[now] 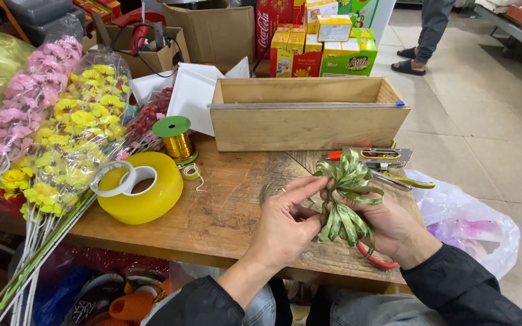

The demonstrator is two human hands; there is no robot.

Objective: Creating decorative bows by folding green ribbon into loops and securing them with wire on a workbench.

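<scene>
Two hands meet over the wooden table (225, 223): I see my left hand (285, 226) and right hand (388, 226) both pinched tight on a green ribbon bow (345, 196), held just above the tabletop's near edge. Behind it lie a stapler (382, 157) and an open wooden box (303, 115). Farther back stand stacked yellow and green cartons (327, 45) beside a tall red carton (270, 24). At left sits a yellow tape roll (146, 193) near wrapped artificial flowers (74, 133).
</scene>
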